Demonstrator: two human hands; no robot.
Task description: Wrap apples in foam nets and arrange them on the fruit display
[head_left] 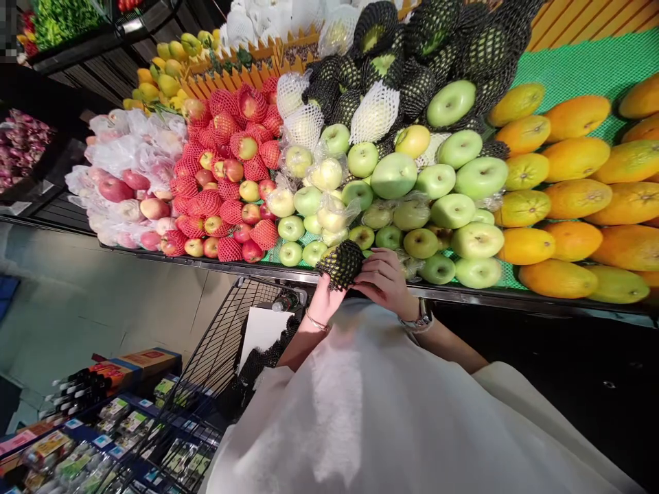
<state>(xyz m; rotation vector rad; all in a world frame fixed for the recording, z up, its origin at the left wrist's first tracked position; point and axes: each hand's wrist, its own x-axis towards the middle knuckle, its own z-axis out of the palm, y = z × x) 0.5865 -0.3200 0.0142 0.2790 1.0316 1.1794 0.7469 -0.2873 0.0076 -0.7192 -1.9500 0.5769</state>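
Observation:
My left hand is wrapped around the underside of a yellow-green fruit in a black foam net, at the front edge of the fruit stand. Its exact kind is hidden by the net. From the right side, my right hand has its fingers bent and pressed against the edge of the net. Just behind the two hands lie green apples, some loose and some in clear film. Red apples in red foam nets are heaped to the left of them.
Orange papayas fill the right side of the stand, with black-netted fruit piled at the back. A wire shopping cart stands at my left, holding a white box and black netting. Packaged goods sit on a display at lower left.

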